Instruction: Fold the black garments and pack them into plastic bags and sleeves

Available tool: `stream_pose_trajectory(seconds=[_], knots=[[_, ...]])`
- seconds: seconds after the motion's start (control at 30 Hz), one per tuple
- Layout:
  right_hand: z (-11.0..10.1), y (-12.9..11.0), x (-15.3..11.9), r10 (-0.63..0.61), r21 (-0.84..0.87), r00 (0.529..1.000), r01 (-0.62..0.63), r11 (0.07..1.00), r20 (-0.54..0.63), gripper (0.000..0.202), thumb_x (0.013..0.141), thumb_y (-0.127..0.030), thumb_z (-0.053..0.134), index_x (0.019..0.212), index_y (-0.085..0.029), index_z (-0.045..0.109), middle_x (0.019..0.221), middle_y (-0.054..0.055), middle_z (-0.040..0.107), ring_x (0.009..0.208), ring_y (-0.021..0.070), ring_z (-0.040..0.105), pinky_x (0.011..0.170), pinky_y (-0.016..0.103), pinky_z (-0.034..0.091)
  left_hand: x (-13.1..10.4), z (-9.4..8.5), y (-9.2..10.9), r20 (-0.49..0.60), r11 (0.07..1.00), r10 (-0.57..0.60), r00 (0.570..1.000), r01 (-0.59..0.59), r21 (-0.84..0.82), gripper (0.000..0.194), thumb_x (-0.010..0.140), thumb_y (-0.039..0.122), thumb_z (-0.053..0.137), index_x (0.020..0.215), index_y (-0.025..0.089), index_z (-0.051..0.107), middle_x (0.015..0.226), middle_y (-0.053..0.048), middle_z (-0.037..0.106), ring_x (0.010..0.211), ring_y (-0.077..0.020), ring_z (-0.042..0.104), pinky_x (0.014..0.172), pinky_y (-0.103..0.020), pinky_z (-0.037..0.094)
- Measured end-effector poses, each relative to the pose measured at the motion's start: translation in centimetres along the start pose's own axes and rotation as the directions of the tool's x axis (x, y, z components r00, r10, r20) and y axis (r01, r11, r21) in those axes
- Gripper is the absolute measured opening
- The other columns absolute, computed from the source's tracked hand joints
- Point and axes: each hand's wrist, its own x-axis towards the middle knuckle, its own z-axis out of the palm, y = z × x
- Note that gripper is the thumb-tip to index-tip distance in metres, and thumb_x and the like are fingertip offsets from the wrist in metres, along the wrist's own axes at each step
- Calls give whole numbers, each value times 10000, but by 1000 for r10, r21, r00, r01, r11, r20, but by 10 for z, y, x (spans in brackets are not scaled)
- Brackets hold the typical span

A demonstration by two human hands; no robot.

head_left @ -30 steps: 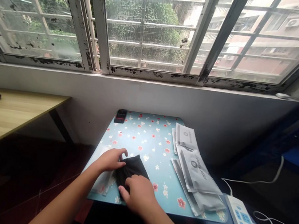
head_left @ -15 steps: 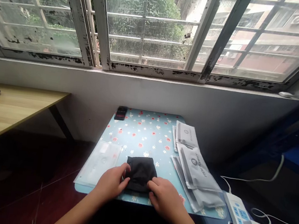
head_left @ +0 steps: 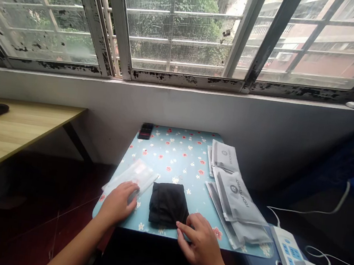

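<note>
A folded black cloth [head_left: 167, 204] lies near the front edge of a small flowered table [head_left: 174, 151]. At its lower right corner is my right hand [head_left: 200, 242], with the fingertips closed on the fabric's edge. My left hand [head_left: 119, 201] is to the left of the cloth, its fingers over a clear plastic bag [head_left: 143, 173] and closed on it. The bag lies askew on the tabletop, and my hand covers part of it.
Several frosted packets [head_left: 234, 192] with printed logos are stacked along the table's right side. A small dark item [head_left: 145, 131] sits at the far left corner. A power strip [head_left: 291, 256] with cords stands at right, and a wooden desk [head_left: 27, 130] at left.
My left hand has let go of the black cloth and moved left onto the plastic bag, which has turned and shifted right. My right hand stays at the cloth's corner.
</note>
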Motion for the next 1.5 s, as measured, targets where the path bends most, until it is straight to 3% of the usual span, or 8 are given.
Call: stream_pose_trajectory(seconds=[0.2, 0.4, 0.67, 0.9, 1.0, 1.13, 1.37, 1.5], knots=[[7, -1, -1, 81, 15, 996, -81, 997, 42, 247, 945, -235, 531, 975, -233, 776, 819, 80, 604, 798, 219, 545, 740, 371, 415, 81, -5, 2, 145, 993, 117, 983, -111, -44, 453, 799, 104, 567, 1201, 253, 712, 1366, -58, 674, 1335, -293, 561, 1131, -411, 449], [13, 2, -3, 75, 20, 997, -75, 997, 15, 239, 944, -224, 531, 976, -229, 767, 778, 66, 605, 773, 210, 540, 722, 362, 385, 140, 21, 25, 126, 953, 293, 948, -280, -113, 440, 776, 70, 587, 1144, 253, 744, 1321, -28, 707, 1331, -249, 567, 1151, -358, 434], [-1, -10, 22, 15, -51, 997, -11, 999, 82, 162, 895, -296, 591, 809, -222, 707, 733, 46, 608, 768, 216, 519, 831, 413, 374, 135, 31, 19, 16, 952, 278, 960, -273, -141, 385, 810, 168, 643, 1180, 234, 726, 1398, -85, 645, 1342, -282, 550, 1183, -415, 395], [-2, 1, 100, 80, 16, 987, -83, 996, 138, 405, 940, -315, 548, 1315, -178, 619, 1320, 133, 600, 1204, 279, 524, 1040, 405, 391, 136, 32, 12, 14, 975, 190, 982, -187, -120, 414, 779, 79, 591, 1116, 270, 737, 1332, -26, 700, 1341, -246, 574, 1127, -350, 451], [3, 4, 121, 109, 4, 960, -114, 993, 259, 380, 965, -364, 545, 1300, -207, 635, 1261, 99, 635, 1141, 255, 558, 1001, 386, 404, 136, 33, 11, 4, 980, 159, 987, -158, -118, 460, 773, 29, 554, 1117, 271, 740, 1313, -16, 709, 1315, -227, 592, 1110, -331, 462], [10, 1, 128, 151, -66, 934, -137, 988, 325, 304, 973, -378, 531, 1174, -213, 688, 1108, 78, 664, 1045, 242, 571, 921, 367, 408, 137, 30, 8, -30, 986, 103, 994, -106, -127, 514, 806, 14, 511, 1204, 263, 718, 1310, -11, 709, 1231, -214, 638, 1081, -326, 479], [8, 3, 123, 186, -20, 894, -195, 981, 407, 664, 833, -435, 679, 1432, -178, 555, 1341, 139, 603, 1218, 307, 533, 1045, 416, 388, 138, 28, 9, -32, 992, 34, 999, -37, -123, 504, 865, 50, 503, 1261, 280, 715, 1315, 2, 717, 1220, -241, 652, 1069, -345, 481], [7, 1, 125, 252, 20, 862, -289, 957, 439, 598, 840, -462, 666, 1372, -194, 617, 1273, 115, 671, 1171, 294, 590, 1007, 388, 411, 135, 27, 17, 0, 993, 46, 999, -46, -105, 553, 837, 40, 535, 1294, 299, 707, 1329, 10, 712, 1221, -248, 651, 1055, -342, 487]])
